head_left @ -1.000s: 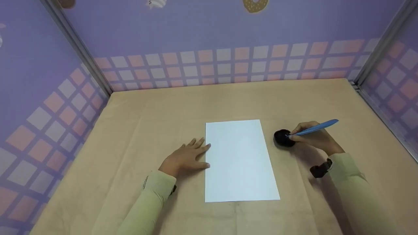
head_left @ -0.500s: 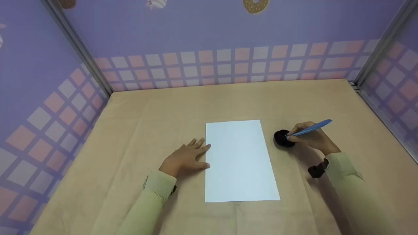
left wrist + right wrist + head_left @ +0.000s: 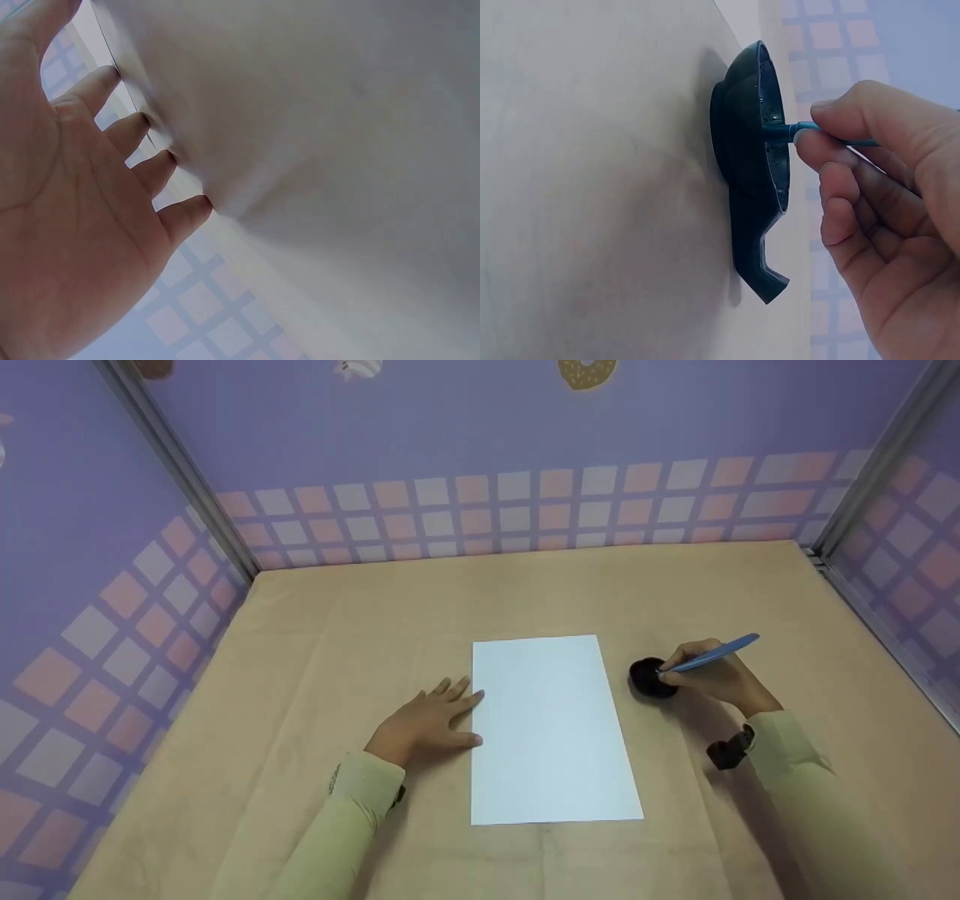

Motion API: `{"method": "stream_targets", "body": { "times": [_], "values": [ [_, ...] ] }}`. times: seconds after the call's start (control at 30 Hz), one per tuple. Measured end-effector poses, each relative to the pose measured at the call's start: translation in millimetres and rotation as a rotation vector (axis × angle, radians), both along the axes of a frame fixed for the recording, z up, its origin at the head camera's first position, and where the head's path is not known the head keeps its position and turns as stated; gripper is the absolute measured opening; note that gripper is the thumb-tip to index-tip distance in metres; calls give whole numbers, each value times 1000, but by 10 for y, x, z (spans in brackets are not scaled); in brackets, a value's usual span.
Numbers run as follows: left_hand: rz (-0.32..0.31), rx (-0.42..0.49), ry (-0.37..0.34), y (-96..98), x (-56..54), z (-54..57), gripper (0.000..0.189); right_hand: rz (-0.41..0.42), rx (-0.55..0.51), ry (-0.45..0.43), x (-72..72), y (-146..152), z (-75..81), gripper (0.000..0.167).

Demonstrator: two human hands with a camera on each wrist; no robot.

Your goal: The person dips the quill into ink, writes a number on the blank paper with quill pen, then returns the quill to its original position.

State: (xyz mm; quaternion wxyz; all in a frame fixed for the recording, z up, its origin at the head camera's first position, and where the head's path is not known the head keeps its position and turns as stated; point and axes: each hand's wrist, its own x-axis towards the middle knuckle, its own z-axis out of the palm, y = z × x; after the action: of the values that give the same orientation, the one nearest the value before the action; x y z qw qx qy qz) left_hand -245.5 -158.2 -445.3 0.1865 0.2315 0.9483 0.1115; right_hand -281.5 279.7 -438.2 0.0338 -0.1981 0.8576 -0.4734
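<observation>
In the head view my left hand (image 3: 427, 724) lies spread at the left edge of a blank white sheet of paper (image 3: 551, 735), thumb and index fingertips on it. Its fingertips press the tabletop in the left wrist view. My right hand (image 3: 712, 675) pinches a slim blue paintbrush (image 3: 712, 654) between thumb and fingers, close to its lower end. The brush slants into a small black dish (image 3: 646, 678) right of the paper. From the side, the right wrist view shows the dish (image 3: 746, 135) with a bent handle, and the brush's dark end (image 3: 776, 133) inside its rim.
A beige cloth (image 3: 375, 615) covers the table. Purple walls with pink and white checks (image 3: 517, 502) stand behind and at both sides, joined by metal corner posts (image 3: 870, 465). A dark wrist device (image 3: 729, 750) hangs below my right cuff.
My right hand has shifted slightly left, and the paintbrush's upper end has swung left with it. Over the last half second it has barely moved. The left hand, paper and dish stay put.
</observation>
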Motion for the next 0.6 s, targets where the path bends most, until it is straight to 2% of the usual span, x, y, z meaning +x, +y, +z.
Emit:
{"method": "stream_targets", "body": {
  "times": [0.2, 0.43, 0.6],
  "values": [
    [-6, -1, -21, -5, -11, 20, 77, 1, -52, -7, 20, -6, 25, 14],
    [-3, 4, -10, -3, -13, 24, 78, -35, -67, 55, 21, -47, 31, 12],
    [0, 2, -5, -2, -3, 16, 78, -48, -101, 54, 17, -91, 32, 14]
  ]
}}
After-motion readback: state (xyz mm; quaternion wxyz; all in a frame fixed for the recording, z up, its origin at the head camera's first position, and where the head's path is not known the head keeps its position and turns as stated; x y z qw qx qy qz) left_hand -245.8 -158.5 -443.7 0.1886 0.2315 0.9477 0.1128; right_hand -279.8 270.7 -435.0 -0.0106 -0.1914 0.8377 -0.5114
